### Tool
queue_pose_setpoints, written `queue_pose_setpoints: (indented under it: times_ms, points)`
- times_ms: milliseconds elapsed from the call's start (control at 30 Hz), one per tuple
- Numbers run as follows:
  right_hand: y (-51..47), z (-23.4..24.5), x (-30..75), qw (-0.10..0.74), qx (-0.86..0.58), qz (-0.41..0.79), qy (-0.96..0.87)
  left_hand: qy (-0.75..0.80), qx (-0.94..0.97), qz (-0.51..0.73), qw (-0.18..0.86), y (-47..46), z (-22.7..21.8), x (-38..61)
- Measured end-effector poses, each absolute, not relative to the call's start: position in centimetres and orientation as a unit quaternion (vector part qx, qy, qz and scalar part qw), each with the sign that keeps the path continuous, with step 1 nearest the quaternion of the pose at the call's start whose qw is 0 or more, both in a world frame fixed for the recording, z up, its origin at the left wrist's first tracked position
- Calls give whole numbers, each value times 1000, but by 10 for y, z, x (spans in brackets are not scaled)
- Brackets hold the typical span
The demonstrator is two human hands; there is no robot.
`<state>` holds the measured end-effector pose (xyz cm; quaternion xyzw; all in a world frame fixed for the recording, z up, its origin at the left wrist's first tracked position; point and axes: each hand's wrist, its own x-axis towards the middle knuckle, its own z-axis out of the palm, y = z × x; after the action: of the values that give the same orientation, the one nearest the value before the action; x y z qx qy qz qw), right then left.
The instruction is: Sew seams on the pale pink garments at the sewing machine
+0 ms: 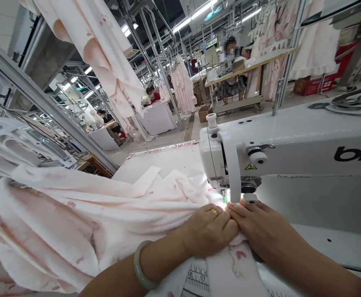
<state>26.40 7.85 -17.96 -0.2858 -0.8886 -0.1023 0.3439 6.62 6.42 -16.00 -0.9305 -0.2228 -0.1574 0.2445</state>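
Observation:
A white sewing machine [279,140] stands at the right, its lit needle area just beyond my fingers. Pale pink printed fabric [112,210] spreads from the left up to the needle, and a strip of it hangs toward me below my hands. My left hand [209,229], with a ring and a bangle on its wrist, is curled closed on the fabric in front of the presser foot. Beside it my right hand [257,222] presses fingers on the fabric close to the needle, fingertips partly hidden behind the machine head. The two hands touch.
A measuring scale [197,278] marks the table's near edge. White plastic hangers [16,142] and a metal rail [44,95] stand at the left. Pink garment pieces [96,49] hang overhead. Behind, a person [234,70] sits at another sewing table [251,66].

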Motion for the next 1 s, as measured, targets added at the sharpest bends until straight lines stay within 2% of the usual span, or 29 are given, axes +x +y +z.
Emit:
queue_pose_setpoints:
  times_ms: [233, 367, 500, 567, 733, 800, 900, 1000]
  points:
    - [76, -187, 260, 355, -294, -109, -881, -165, -915, -227, 291, 68, -152, 68]
    - [75, -186, 260, 356, -288, -88, -885, -146, -916, -252, 277, 65, -151, 71]
    - [77, -184, 266, 365, -276, -53, -888, -208, -909, -270, 240, 62, -158, 68]
    - [78, -182, 273, 366, -267, -31, -891, -254, -909, -282, 173, 61, -161, 63]
    - [83, -167, 293, 354, -279, 18, -893, -418, -824, -360, -132, 61, -157, 56]
    - [84, -163, 297, 347, -272, 36, -897, -461, -770, -380, -223, 61, -151, 57]
    - [85, -163, 298, 319, -243, 98, -911, -490, -717, -392, -303, 62, -144, 60]
    - [84, -165, 296, 283, -257, 174, -908, -496, -703, -387, -331, 61, -141, 61]
